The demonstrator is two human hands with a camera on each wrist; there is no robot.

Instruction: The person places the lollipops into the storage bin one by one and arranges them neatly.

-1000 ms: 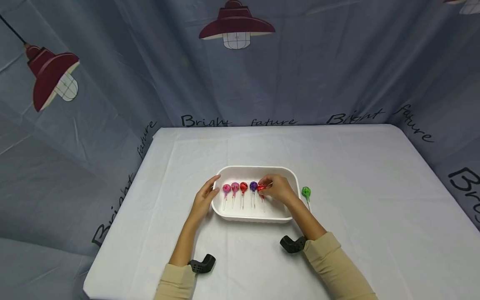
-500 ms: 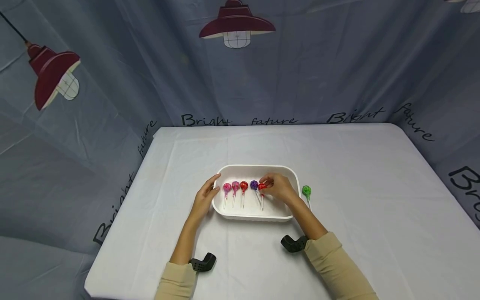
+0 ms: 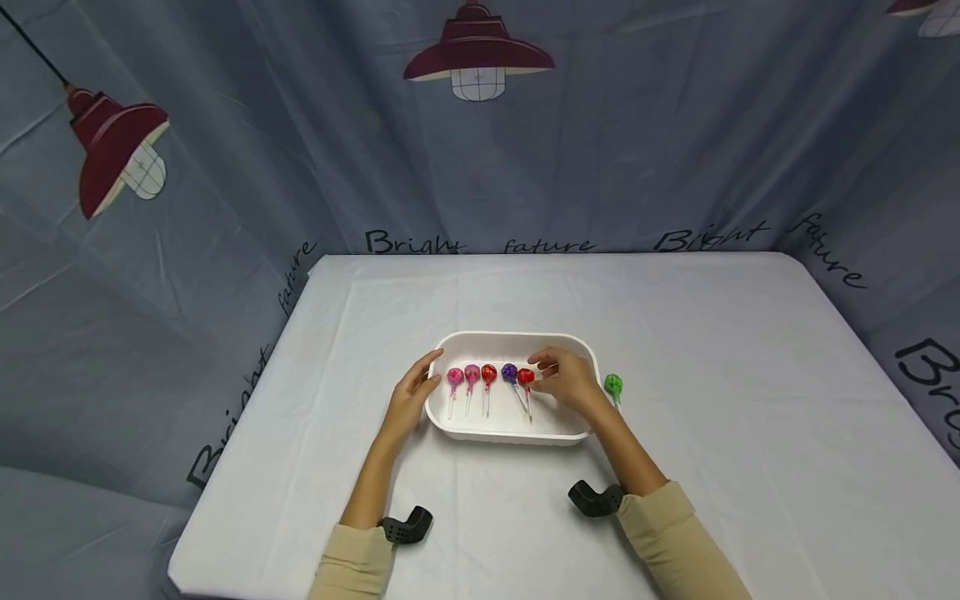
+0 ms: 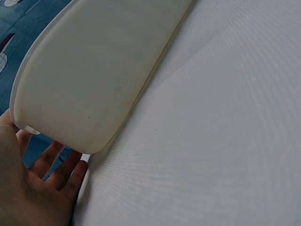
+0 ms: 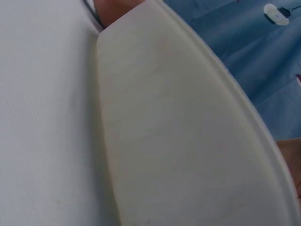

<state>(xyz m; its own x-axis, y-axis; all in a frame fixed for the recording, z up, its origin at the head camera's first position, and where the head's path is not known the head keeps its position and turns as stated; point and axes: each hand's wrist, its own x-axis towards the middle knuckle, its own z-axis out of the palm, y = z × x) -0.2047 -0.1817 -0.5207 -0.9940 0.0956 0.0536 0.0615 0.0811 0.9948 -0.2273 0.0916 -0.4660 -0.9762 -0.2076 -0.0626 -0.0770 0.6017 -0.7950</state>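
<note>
A white tray [image 3: 480, 432] holds a row of wrapped lollipops. From left to right lie a pink lollipop [image 3: 455, 377], another pink lollipop [image 3: 472, 373], a red lollipop [image 3: 489, 373], a purple lollipop [image 3: 510, 373] and a second red lollipop [image 3: 526, 377]. The purple one's stick slants toward the last red one's stick. My right hand [image 3: 567, 379] hovers inside the tray's right part, thumb tip right beside that red lollipop, fingers apart from it. My left hand [image 3: 407, 404] rests its fingertips and thumb at the tray's left end, fingers spread in the left wrist view.
A green lollipop [image 3: 613, 386] lies on the white-covered table [image 3: 697, 350] just right of the tray, its stick partly hidden by the right forearm. A grey curtain [image 3: 622, 158] printed with lamps hangs behind the table.
The purple lollipop's stick has swung right, toward the last red one's stick. My right hand has let go of that red lollipop and shifted slightly right. My left hand stays put.
</note>
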